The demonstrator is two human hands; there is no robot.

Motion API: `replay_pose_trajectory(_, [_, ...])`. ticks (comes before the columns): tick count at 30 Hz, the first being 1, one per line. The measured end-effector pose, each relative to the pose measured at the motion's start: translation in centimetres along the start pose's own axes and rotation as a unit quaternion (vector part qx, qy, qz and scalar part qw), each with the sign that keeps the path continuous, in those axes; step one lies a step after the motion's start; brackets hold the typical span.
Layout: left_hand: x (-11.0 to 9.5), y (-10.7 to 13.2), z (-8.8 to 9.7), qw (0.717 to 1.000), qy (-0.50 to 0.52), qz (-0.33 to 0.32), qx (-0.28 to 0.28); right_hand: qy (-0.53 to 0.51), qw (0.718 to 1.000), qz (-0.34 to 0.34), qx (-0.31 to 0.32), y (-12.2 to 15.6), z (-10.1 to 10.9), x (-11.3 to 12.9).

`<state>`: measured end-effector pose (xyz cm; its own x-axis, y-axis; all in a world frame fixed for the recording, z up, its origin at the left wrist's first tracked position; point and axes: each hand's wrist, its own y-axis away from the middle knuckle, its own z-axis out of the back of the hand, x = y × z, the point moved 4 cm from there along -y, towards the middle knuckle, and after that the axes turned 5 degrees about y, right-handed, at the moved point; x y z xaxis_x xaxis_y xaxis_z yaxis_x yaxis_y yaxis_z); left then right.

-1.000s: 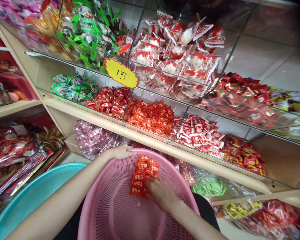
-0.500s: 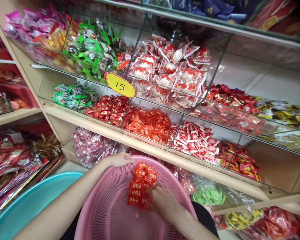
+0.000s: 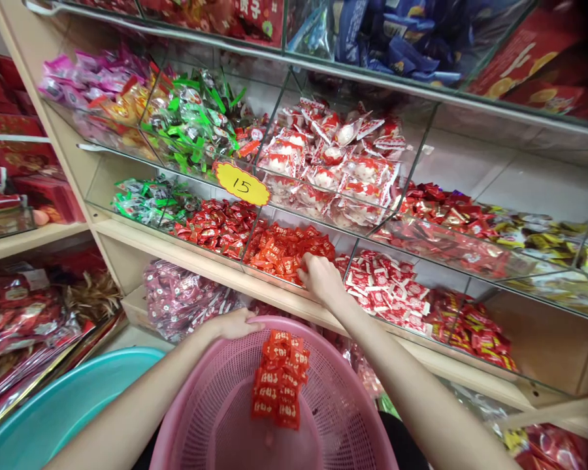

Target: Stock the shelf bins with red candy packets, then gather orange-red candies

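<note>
My left hand [image 3: 238,324] is closed over the far left rim of a pink plastic basket [image 3: 210,385]. Inside the basket, orange-red candy packets [image 3: 279,385] with pale lettering lie in neat rows against the far wall. My right hand [image 3: 321,281] is at the front edge of a clear shelf bin, beside a heap of matching orange-red packets [image 3: 281,251]. Its fingers are curled, and whatever may be between them is hidden. Red-and-white wrapped candies [image 3: 387,287] fill the bin just right of that hand.
A turquoise basin [image 3: 122,365] stands left of the basket. Higher bins hold green-wrapped candies [image 3: 196,124] and red-and-white packets [image 3: 333,156]. A yellow tag [image 3: 242,184] marked 15 hangs from the glass edge. Under the wooden ledge [image 3: 215,277] lie bagged sweets [image 3: 181,294].
My right hand has left the packets in the basket and moved up and forward to the orange-red bin. My left hand stays on the rim. The view has tilted up slightly.
</note>
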<state>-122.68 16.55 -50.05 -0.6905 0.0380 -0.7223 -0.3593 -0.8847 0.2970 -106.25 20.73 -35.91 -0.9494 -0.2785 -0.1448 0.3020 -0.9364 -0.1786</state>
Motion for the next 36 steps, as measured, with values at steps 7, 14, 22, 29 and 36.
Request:
replay_pose_trajectory(7, [0.0,0.1,0.0,1.000,-0.017,0.011,0.006,0.013,0.997,-0.064,0.037,-1.5,-1.2,0.4])
replay_pose_trajectory(14, [-0.3,0.0,-0.1,1.000,-0.026,0.004,0.016,-0.011,0.998,-0.058,0.024,-1.7,-1.7,0.1])
replay_pose_trajectory(22, [-0.5,0.1,-0.1,1.000,-0.024,0.006,0.020,-0.035,0.998,-0.028,-0.049,-0.1,-0.4,-0.1])
replay_pose_trajectory(29, [-0.1,-0.2,-0.2,1.000,-0.016,0.012,0.017,-0.177,0.956,0.171,-0.162,8.3,0.1,0.0])
replay_pose_trajectory(36, [-0.3,-0.5,-0.5,0.999,-0.017,-0.011,0.036,-0.055,0.933,0.355,-0.014,16.1,-7.0,0.1])
